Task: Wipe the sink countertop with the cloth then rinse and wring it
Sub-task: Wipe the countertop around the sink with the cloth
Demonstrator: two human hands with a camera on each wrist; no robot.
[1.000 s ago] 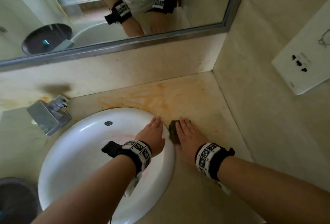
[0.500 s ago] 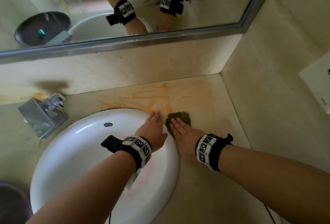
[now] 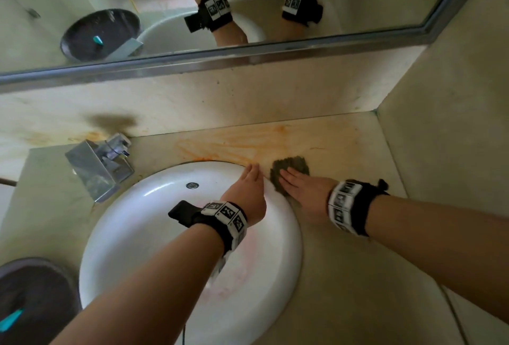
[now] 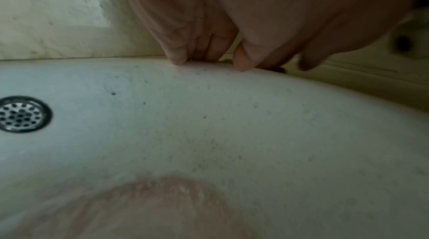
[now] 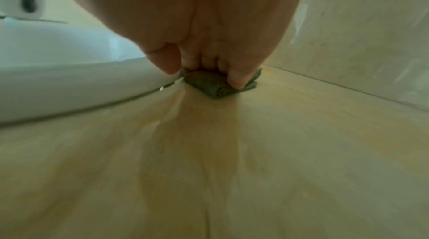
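A small dark green cloth lies on the beige countertop, just right of the white sink. My right hand presses flat on the cloth with straight fingers, covering its near half. In the right wrist view the fingertips bear down on the folded cloth, and a wet streak trails behind it on the countertop. My left hand rests on the sink's back right rim, fingers straight and holding nothing. The left wrist view shows its fingertips touching the sink.
Orange stains streak the counter behind the sink. A chrome faucet stands at the back left. A mirror hangs above the backsplash, and a side wall closes the right. A dark round bin sits lower left. The drain is uncovered.
My right hand has slid the cloth away from me along the counter, toward the back wall and the orange stains. My left hand has stayed on the sink rim.
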